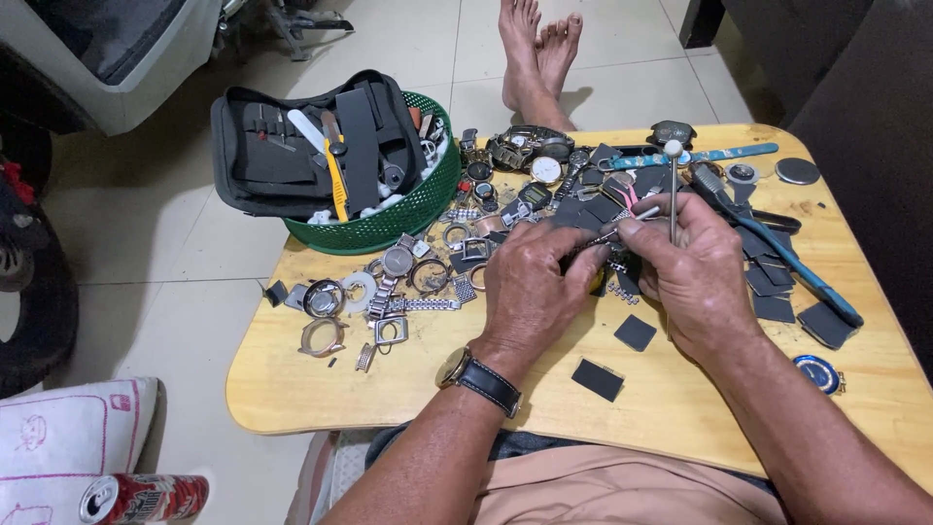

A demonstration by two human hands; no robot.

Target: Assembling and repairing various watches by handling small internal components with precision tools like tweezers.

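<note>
Steadying a small watch part between two hands over a crowded tray table

Pinching down at the middle of the wooden table (408, 389), the left hand (530, 292) is closed around a small dark watch part (595, 255), which sits half hidden between both sets of fingers. The right hand (695, 267) grips a thin metal tool (673, 190) with a white ball end, held upright just above the part. It would seem wise to keep both wrists resting on the wood, keep the tool vertical, and press gently, since the part is tiny and could spring off among the scraps.

Just right of the grip lie dark square pieces (636, 332) and blue-handled pliers (777, 255). Left of it, watch cases and metal bracelet links (389, 292) are scattered thickly. Beyond that, to the left, a green basket (389, 226) holds a black tool pouch (292, 146). Farther off, past the table's far edge, bare feet (535, 53) rest on pale floor tiles (165, 253). A drink can (141, 498) lies on the floor near the body, well left of the grip
</note>
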